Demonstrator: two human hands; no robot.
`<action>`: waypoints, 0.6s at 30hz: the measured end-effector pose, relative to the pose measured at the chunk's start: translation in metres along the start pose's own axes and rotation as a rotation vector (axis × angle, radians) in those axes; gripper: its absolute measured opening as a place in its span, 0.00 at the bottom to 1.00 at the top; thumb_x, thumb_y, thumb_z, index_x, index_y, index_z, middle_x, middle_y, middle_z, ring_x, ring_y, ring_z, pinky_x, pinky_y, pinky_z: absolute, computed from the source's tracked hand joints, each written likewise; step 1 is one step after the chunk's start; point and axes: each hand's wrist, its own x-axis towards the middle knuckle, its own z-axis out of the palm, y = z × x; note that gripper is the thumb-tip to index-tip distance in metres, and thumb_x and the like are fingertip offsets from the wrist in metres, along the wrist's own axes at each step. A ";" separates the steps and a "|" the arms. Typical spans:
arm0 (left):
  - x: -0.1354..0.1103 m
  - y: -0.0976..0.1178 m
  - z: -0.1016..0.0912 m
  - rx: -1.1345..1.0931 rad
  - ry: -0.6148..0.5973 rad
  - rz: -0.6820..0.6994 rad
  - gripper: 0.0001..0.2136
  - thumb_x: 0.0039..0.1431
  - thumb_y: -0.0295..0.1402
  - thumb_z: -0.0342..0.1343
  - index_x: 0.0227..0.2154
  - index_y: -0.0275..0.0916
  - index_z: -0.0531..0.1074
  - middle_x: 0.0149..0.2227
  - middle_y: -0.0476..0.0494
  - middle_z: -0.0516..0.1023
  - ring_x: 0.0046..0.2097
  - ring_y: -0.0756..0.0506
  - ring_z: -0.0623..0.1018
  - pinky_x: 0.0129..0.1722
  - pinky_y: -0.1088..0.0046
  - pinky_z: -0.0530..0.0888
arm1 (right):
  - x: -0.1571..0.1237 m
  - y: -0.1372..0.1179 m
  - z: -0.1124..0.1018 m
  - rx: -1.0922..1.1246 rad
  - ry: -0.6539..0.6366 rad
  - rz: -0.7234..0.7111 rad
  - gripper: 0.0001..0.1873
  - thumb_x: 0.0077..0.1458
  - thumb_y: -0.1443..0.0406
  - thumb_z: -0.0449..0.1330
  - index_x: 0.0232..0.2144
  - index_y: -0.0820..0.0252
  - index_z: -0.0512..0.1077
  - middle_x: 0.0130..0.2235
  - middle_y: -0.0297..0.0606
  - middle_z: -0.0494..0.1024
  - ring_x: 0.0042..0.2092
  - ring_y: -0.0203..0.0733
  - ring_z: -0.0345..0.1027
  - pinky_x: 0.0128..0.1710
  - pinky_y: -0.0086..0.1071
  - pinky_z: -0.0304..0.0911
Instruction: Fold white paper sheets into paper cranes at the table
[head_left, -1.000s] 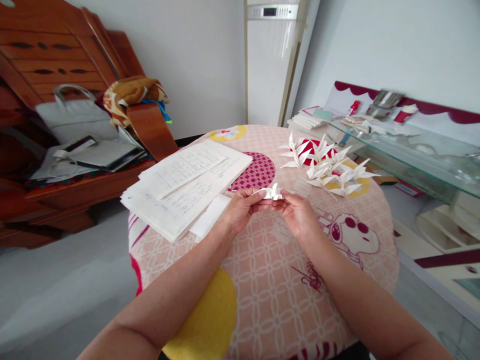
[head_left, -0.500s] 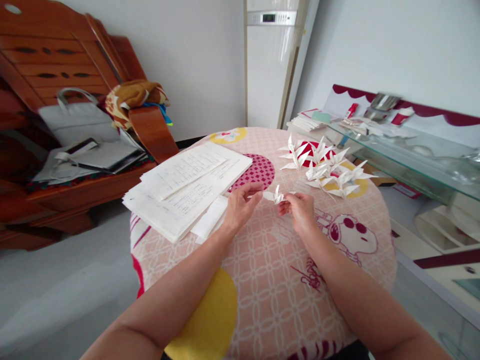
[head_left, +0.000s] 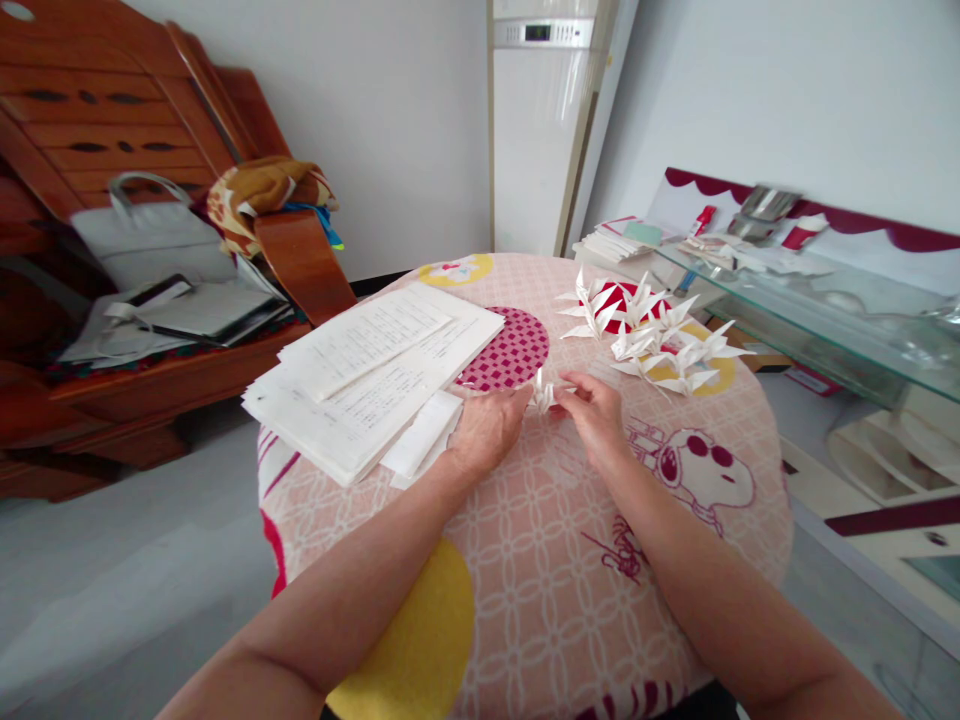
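Between my two hands, a white folded paper crane point(head_left: 541, 394) is held just above the pink patterned tablecloth point(head_left: 540, 560). My left hand point(head_left: 491, 425) is closed on one side of it, its fingertips partly hidden behind the knuckles. On the other side, my right hand point(head_left: 594, 412) pinches the crane between thumb and fingers. Several finished paper cranes point(head_left: 649, 335) lie grouped at the far right of the table. Left of my hands are folded white paper strips point(head_left: 424, 435), beside a stack of written sheets point(head_left: 367, 380).
A wooden bench point(head_left: 112, 110) with a grey bag point(head_left: 154, 240) and a folder stands at the left. To the right, a glass shelf point(head_left: 825, 320) holds papers, a metal pot and a cup. A tall white air conditioner point(head_left: 540, 150) is behind the table.
The crane has moved slightly left and nearer to me. My left hand has turned and closed over its side, and my right fingers have shifted along the other side.
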 end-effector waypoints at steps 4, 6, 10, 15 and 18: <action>0.002 -0.002 0.002 0.032 -0.029 -0.069 0.14 0.68 0.30 0.43 0.46 0.39 0.74 0.35 0.39 0.81 0.36 0.41 0.80 0.33 0.70 0.69 | 0.003 0.001 -0.006 -0.475 -0.146 -0.431 0.15 0.52 0.73 0.53 0.37 0.60 0.78 0.43 0.43 0.82 0.47 0.45 0.74 0.50 0.39 0.67; 0.003 -0.003 0.003 0.049 -0.041 -0.106 0.15 0.68 0.30 0.42 0.45 0.38 0.74 0.33 0.38 0.80 0.36 0.41 0.80 0.33 0.70 0.68 | 0.002 -0.001 -0.006 -0.663 -0.232 -0.529 0.19 0.49 0.77 0.50 0.36 0.61 0.78 0.43 0.44 0.81 0.49 0.45 0.72 0.54 0.38 0.63; 0.005 -0.003 0.003 0.047 -0.060 -0.123 0.16 0.69 0.30 0.40 0.45 0.36 0.74 0.34 0.37 0.80 0.35 0.41 0.81 0.32 0.70 0.69 | -0.003 -0.005 0.000 -0.920 -0.247 -0.556 0.16 0.55 0.75 0.51 0.40 0.64 0.76 0.42 0.47 0.79 0.47 0.47 0.70 0.51 0.35 0.62; 0.004 0.004 0.000 0.022 -0.091 -0.104 0.15 0.69 0.28 0.39 0.48 0.36 0.70 0.37 0.37 0.81 0.37 0.42 0.81 0.35 0.70 0.71 | -0.005 -0.007 0.003 -1.134 -0.231 -0.490 0.15 0.64 0.71 0.48 0.41 0.62 0.75 0.41 0.46 0.79 0.45 0.45 0.70 0.45 0.33 0.61; 0.003 0.012 -0.005 0.022 -0.109 -0.085 0.15 0.69 0.27 0.39 0.49 0.36 0.69 0.39 0.35 0.81 0.38 0.41 0.81 0.35 0.70 0.71 | -0.006 -0.010 0.003 -1.237 -0.230 -0.454 0.16 0.65 0.71 0.46 0.41 0.62 0.74 0.40 0.46 0.79 0.44 0.45 0.72 0.41 0.32 0.60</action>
